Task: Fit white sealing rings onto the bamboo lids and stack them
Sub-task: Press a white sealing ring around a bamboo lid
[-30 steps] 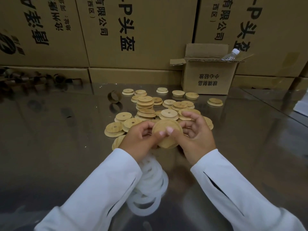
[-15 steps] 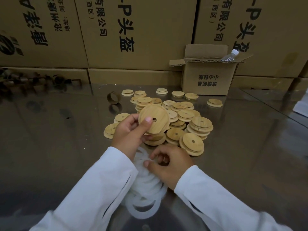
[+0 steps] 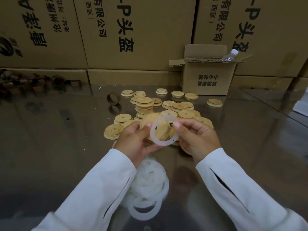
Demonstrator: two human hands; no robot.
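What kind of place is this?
Probably a packing workshop or warehouse: big printed cardboard cartons stacked behind a shiny metal table, with piles of bamboo lids and white sealing rings for assembly.

Big cartons (image 3: pixel 150 22) read "有限公司" and "头盔" — the small open box (image 3: pixel 208 72), upside down, "玻璃制品 小心轻放".

**Matt Bamboo, Milky Ring, Shining Table**

The held lid (image 3: pixel 160 130) showed pale, matt bamboo grain. The sealing ring (image 3: pixel 162 143) looked smooth and milky, half-transparent. The table (image 3: pixel 50 130) was glossy, reflecting like metal. The boxes (image 3: pixel 138 30) were matt brown cardboard, the sleeves (image 3: pixel 93 189) white cloth.
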